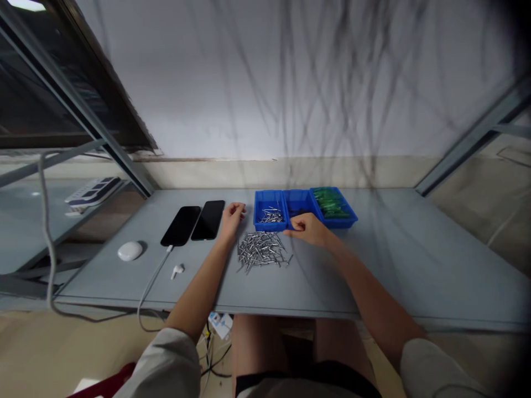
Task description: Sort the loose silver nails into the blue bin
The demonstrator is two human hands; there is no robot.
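Observation:
My left hand (233, 216) is beside a dark phone (208, 220), left of the blue trays, with its fingers curled. Whatever those fingers may hold is too small to make out. In front of the middle blue tray (297, 197), my right hand (310, 229) is closed, knuckles up, its thumb side toward the metal pieces. Its grip is hidden. Between both hands lies a loose pile of thin silvery metal pieces (260, 249), like nails or rivets. More of them lie in the left blue tray (269, 225). Dark contents show partly in the middle tray.
Green packets (331, 203) fill the right blue tray (341, 223). A second phone (181, 225) with a white charging cable (155, 275), a white earbud (177, 270) and a rounded white case (130, 251) lie to the left. A wall rises behind the grey table (406, 249).

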